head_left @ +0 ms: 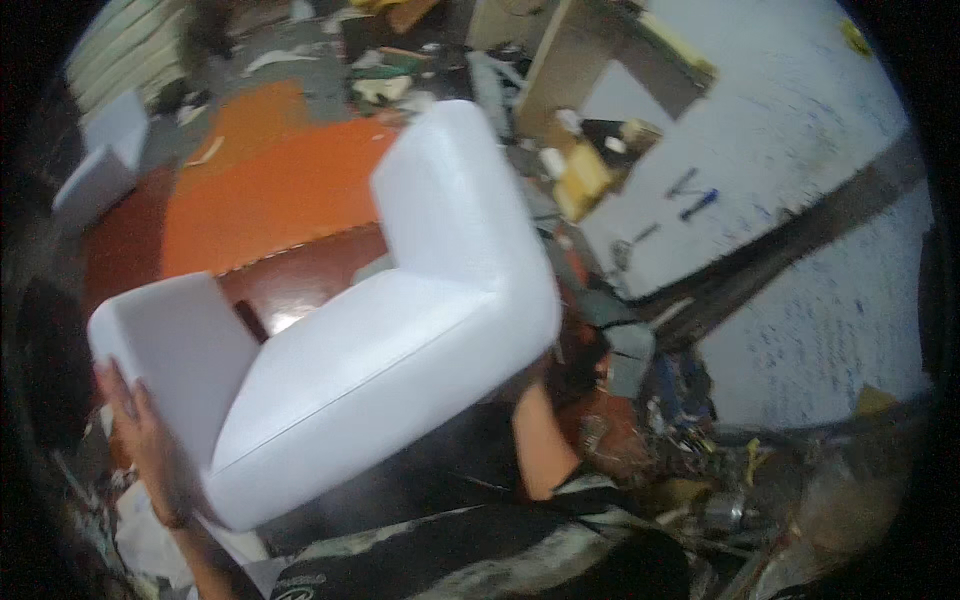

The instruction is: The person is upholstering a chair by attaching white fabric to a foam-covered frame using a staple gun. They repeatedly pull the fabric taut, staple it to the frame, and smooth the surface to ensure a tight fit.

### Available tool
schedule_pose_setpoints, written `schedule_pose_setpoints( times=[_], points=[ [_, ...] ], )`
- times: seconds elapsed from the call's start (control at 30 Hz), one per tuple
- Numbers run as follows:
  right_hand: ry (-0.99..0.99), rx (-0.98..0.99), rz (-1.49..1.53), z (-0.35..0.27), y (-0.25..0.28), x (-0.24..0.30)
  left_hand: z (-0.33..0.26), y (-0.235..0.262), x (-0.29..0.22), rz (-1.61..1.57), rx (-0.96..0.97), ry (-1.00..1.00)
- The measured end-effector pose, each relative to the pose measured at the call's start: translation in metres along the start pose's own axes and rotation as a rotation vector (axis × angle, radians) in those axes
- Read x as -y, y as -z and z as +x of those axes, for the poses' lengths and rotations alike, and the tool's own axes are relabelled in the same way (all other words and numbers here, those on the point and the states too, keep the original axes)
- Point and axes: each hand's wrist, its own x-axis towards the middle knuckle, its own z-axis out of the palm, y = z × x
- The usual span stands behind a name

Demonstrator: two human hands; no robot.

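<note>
- Cluttered workroom in the head view: scraps lie over the floor, and smooth orange sheeting [290, 190] spreads beyond the work.
- Two pale, flat surfaces stand at right, a dark strip between them; the upper surface [760, 110] carries three small tools, one a blue tool [700, 204], and the lower surface [830, 340] bears blue marks.
- One yellow block [585, 180], blurred, sits near the upper one's edge.
- One white seat [370, 385], glossy and seamed along its front, with two upright ends, lies tilted across the middle, before the person's dark shirt [450, 560].
- Of two hands, the left hand [145, 430] holds its left end, fingers straight against the outer face.
- Right forearm [545, 440] runs up behind it; that hand is hidden, its grip impossible to tell.
</note>
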Motion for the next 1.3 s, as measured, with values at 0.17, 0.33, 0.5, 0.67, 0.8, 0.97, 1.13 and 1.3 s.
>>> schedule_pose_setpoints(
  times=[0.17,0.33,0.5,0.67,0.8,0.97,1.13,1.3],
  points=[
    [0.044,-0.051,-0.124,0.044,0.027,0.018,-0.007,0.022,0.015,0.057,0.128,-0.077],
    [0.063,-0.001,-0.286,0.073,0.024,0.014,-0.046,0.026,0.012,-0.699,0.245,0.201],
    [0.053,0.144,-0.455,0.110,0.018,0.013,-0.045,0.023,0.003,-0.724,0.216,0.239],
    [-0.073,0.235,-0.484,0.104,-0.030,0.011,0.032,0.009,0.032,-0.768,0.286,0.199],
    [-0.155,0.096,-0.768,0.123,0.010,-0.004,0.102,-0.025,0.022,-0.821,0.351,0.369],
    [-0.160,0.154,-1.892,0.041,0.144,-0.025,0.165,-0.040,0.015,-0.806,0.314,0.249],
    [-0.602,0.362,-2.314,-0.120,0.380,-0.060,0.179,-0.047,0.036,-0.516,0.360,0.072],
    [-0.216,0.234,-2.132,-0.168,0.359,-0.085,0.199,-0.025,0.054,-0.182,0.242,-0.023]
  ],
)
